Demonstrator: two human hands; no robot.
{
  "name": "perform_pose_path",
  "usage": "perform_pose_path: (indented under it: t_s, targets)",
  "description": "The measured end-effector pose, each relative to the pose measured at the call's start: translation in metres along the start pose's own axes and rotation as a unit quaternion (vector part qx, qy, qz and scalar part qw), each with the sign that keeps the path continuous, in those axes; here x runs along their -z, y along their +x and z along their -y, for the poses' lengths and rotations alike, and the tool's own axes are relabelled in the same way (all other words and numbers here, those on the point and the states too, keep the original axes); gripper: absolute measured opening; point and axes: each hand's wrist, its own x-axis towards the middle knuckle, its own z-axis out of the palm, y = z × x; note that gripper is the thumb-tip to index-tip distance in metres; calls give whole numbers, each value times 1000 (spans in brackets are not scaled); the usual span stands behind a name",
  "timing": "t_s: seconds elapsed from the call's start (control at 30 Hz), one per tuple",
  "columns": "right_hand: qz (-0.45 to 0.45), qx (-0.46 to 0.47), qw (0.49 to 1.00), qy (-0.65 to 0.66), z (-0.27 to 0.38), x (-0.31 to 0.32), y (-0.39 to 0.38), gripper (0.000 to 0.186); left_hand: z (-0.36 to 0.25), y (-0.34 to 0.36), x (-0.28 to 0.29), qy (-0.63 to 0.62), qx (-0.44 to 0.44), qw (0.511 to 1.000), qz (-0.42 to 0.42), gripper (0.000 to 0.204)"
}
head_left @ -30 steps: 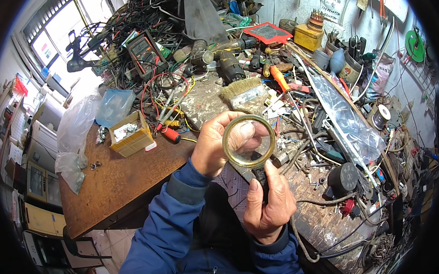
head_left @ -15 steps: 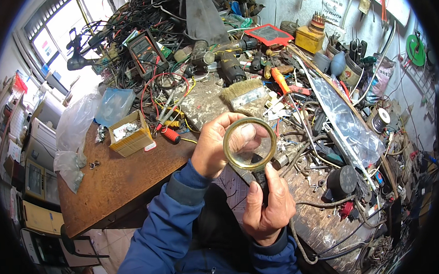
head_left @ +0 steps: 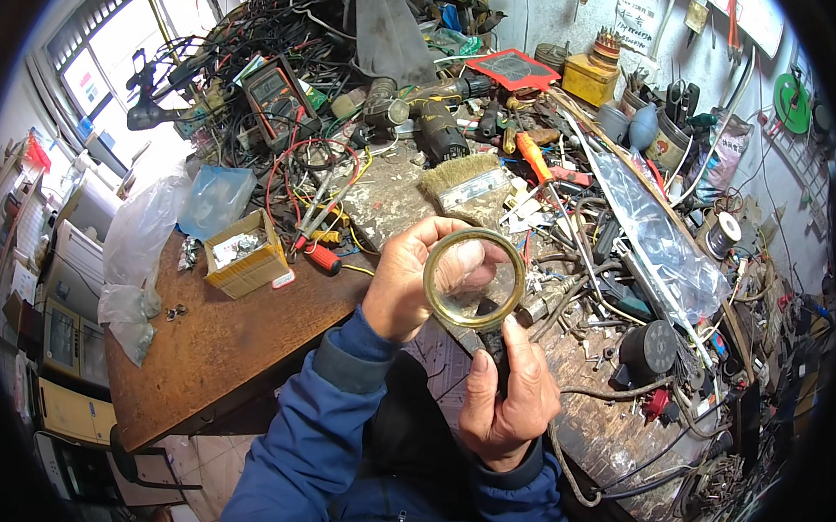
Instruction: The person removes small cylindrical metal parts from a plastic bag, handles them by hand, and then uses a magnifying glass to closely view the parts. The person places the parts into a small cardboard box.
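Observation:
My right hand (head_left: 508, 406) grips a magnifying glass (head_left: 478, 303) by its dark handle, thumb and fingers closed round it. Its round lens has a brass-coloured rim and is held up in front of my left hand (head_left: 398, 288). Through the glass, the thumb tip and bent fingers of that hand show pressed together. Whatever they pinch, if anything, is too small or hidden to name. Both hands are above the gap between the brown desk (head_left: 217, 349) and the cluttered workbench (head_left: 593, 431). A wide bristle brush (head_left: 466, 182) lies just beyond them.
Left of my hands stand a small cardboard box (head_left: 242, 255) with silvery bits and a multimeter (head_left: 280, 99) with red leads. An orange-handled screwdriver (head_left: 537, 158), a black round part (head_left: 649, 346) and a clear plastic bag (head_left: 664, 236) lie rightward. Tangled cables (head_left: 231, 45) pile up behind.
The magnifying glass and my right hand have shifted very slightly left. My left hand keeps its pinched pose behind the lens; the view has tilted a little.

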Motion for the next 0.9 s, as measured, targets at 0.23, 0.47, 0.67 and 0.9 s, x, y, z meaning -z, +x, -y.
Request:
perform_pose_path:
  t_s: [0.23,0.47,0.67,0.9]
  targets:
    - [7,-10,1000,1,2,2,2,40,2,-1,2,8,7,1000,12,38]
    - [-4,-100,994,51,6,5,4,34,8,6,-1,-23,9,1000,10,42]
    - [-42,-126,987,95,8,0,7,33,17,11,4,36,-27,999,-22,48]
    - [-102,-372,847,366,11,11,13,41,19,7,7,24,9,999,-30,34]
